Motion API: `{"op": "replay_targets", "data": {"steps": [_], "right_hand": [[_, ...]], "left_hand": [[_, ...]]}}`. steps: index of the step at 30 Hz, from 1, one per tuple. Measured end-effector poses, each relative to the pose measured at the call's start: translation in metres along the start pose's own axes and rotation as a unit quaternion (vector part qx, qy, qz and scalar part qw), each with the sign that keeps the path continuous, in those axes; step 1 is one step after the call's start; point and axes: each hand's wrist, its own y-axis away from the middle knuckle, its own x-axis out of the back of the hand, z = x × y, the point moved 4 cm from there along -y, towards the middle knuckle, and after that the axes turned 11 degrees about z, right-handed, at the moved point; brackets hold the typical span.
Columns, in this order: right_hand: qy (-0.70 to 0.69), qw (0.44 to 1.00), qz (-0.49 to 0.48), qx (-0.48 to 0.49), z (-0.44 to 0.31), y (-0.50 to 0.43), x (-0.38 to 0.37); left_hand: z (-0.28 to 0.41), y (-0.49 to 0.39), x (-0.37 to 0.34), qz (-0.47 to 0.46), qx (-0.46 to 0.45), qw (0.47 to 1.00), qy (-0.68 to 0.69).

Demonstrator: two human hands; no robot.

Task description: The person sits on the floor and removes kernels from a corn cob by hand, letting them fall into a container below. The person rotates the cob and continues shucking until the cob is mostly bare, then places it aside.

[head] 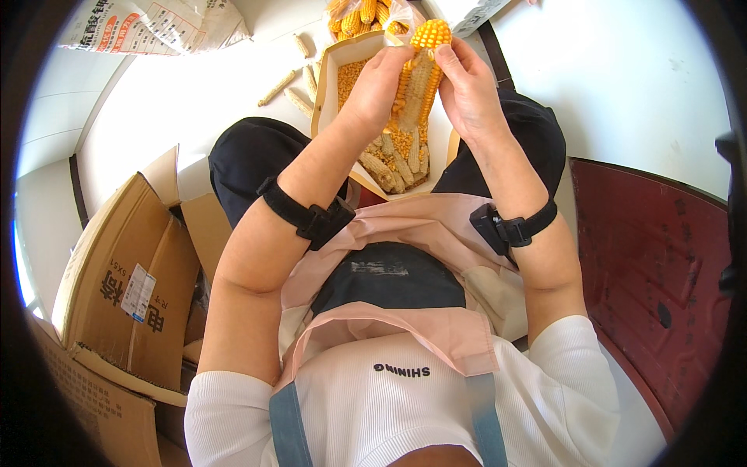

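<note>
Between both hands, above an open cardboard box, is a yellow ear of corn. Its rounded end still bears packed kernels, while a pale stripe down the middle is stripped bare. My left hand grips its left side, with the fingers mostly hidden behind the hand. On the other side my right hand holds the ear, thumb pressed near the upper kernels. Loose kernels lie in the box under the hands. Several shelled cobs are piled at its near end, between my knees.
A clear plastic bag of unshelled ears stands beyond the box. Several bare cobs lie on the pale floor at left, below a printed sack. Open cartons are by my left side; a dark red panel is at right.
</note>
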Motion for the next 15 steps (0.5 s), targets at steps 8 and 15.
{"op": "replay_targets", "data": {"steps": [8, 15], "right_hand": [[-0.033, 0.999, -0.015, -0.021, -0.0002, -0.0021, 0.0013], [0.019, 1.0, -0.018, -0.011, 0.0001, -0.0019, 0.0016]], "left_hand": [[0.0035, 0.0027, -0.0027, -0.008, -0.062, 0.996, -0.071], [0.007, 0.0059, -0.0061, -0.02, -0.056, 0.996, -0.072]]}}
